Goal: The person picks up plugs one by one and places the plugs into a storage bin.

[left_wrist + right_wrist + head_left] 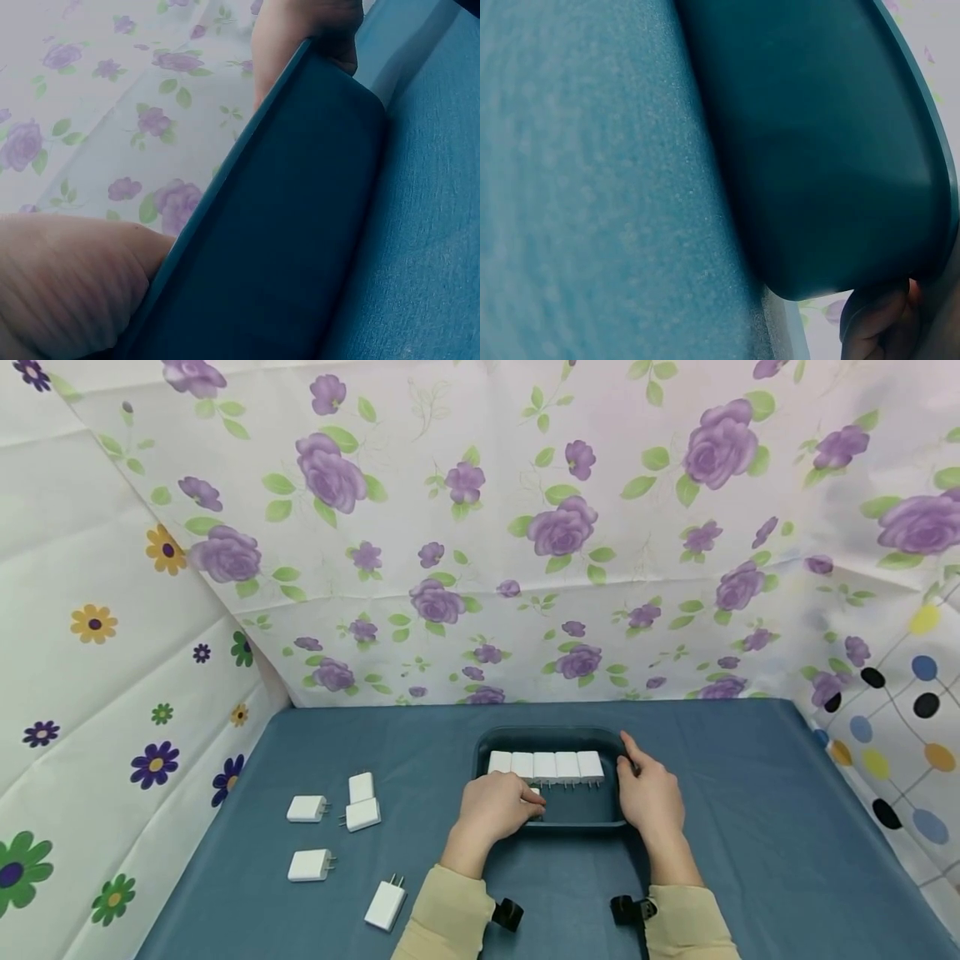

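Note:
A dark teal tray [585, 827] lies on the table with a row of several white plug chargers [545, 766] along its far side, prongs toward me. My left hand [491, 806] reaches over the front left of the tray and pinches another white charger [535, 792], mostly hidden by the fingers, just in front of the row's left end. At the tray's right rim, my right hand [651, 793] grips the edge. Both wrist views show mainly the tray's outer wall [285, 210]; the right wrist view catches curled fingers [881, 319] under the rim.
Several loose white chargers lie on the blue tablecloth [247, 910] to the left, one of them [386, 905] nearest me and two touching, including the nearer charger [363, 815]. A flowered curtain [480, 560] stands behind the table, with patterned sheets at both sides.

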`<state>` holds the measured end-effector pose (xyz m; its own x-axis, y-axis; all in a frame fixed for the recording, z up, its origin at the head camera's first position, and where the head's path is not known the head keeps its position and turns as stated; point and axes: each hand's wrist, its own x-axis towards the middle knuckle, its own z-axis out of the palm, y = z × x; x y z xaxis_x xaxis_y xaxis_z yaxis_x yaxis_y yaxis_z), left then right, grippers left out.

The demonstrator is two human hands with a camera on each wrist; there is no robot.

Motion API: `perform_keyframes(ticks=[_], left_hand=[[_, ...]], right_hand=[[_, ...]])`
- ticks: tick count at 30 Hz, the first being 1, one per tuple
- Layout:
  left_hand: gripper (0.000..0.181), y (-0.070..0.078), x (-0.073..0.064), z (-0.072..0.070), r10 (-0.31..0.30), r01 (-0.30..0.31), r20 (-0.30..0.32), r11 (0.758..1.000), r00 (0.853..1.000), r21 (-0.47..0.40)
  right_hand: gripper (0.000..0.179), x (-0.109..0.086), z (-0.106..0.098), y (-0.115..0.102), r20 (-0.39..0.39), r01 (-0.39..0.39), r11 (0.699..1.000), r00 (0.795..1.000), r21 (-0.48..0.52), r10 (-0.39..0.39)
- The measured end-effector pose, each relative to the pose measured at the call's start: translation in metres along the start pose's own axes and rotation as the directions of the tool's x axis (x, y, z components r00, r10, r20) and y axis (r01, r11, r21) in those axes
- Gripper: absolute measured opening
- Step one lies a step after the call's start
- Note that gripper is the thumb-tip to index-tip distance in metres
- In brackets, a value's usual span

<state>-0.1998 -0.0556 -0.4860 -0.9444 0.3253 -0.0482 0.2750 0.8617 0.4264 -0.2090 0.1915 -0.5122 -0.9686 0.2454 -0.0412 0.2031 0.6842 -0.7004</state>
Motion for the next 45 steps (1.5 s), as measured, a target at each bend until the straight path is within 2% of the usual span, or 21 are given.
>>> perform_keyframes(ticks=[6,31,39,45], left_hand=[[0.010,-0.0005,0.0007,0.0003,0.009,-0.009,-0.007,1.000,1.000,0.027],[0.011,-0.0027,-0.0012,0.0017,0.010,-0.010,-0.026,1.000,1.000,0.012],[0.032,-0.0011,-0.0036,0.0005,0.019,-0.019,-0.062,1.000,0.998,-0.012],[0.037,-0.0018,-0.0030,-0.0004,0.018,-0.022,-0.066,0.998,0.998,-0.062]], right_hand=[[0.054,0.0001,0.0004,0.0001,-0.006,0.005,1.000,1.000,0.000,-0.005],[0.054,-0.0012,0.0015,0.0007,0.004,0.005,1.000,1.000,0.007,-0.005],[0.054,-0.0027,0.0001,0.0013,0.002,0.011,1.000,1.000,0.012,-0.012],[0.054,-0.0018,0.0001,0.0001,-0.003,0.005,1.000,1.000,0.008,-0.005]])
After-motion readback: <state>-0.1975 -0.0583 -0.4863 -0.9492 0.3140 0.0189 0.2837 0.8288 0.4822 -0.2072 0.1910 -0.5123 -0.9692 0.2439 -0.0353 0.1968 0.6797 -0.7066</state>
